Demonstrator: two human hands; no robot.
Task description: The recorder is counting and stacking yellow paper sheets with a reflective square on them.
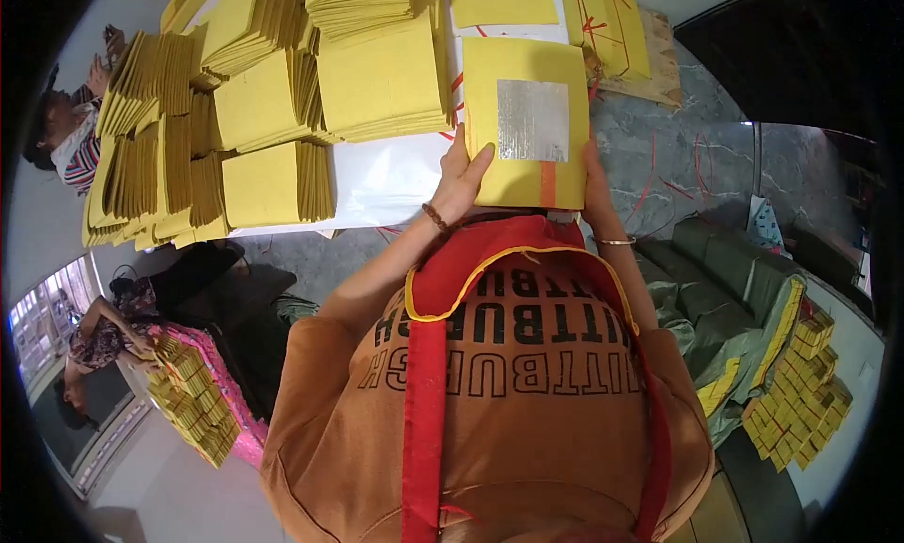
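Note:
A yellow stack of joss paper (485, 180), with a silver foil square and an orange strip on its top sheet, lies at the near right of the white-covered table (377, 178). My left hand (461, 179) grips its left edge, thumb over the top sheet. On the opposite edge, my right hand (595, 180) presses against the side, its fingers partly hidden. Bundles of folded yellow paper (381, 77) stand just left of the stack. Beyond it is another foil-marked yellow stack (504, 8).
Yellow bundles tied with red string (612, 34) lie at the far right, and loose red strings (699, 157) on the grey floor. Green-wrapped packs (725, 270) sit to my right. One person (71, 138) is at the far left, another (108, 331) beside a pink-edged pile (193, 392).

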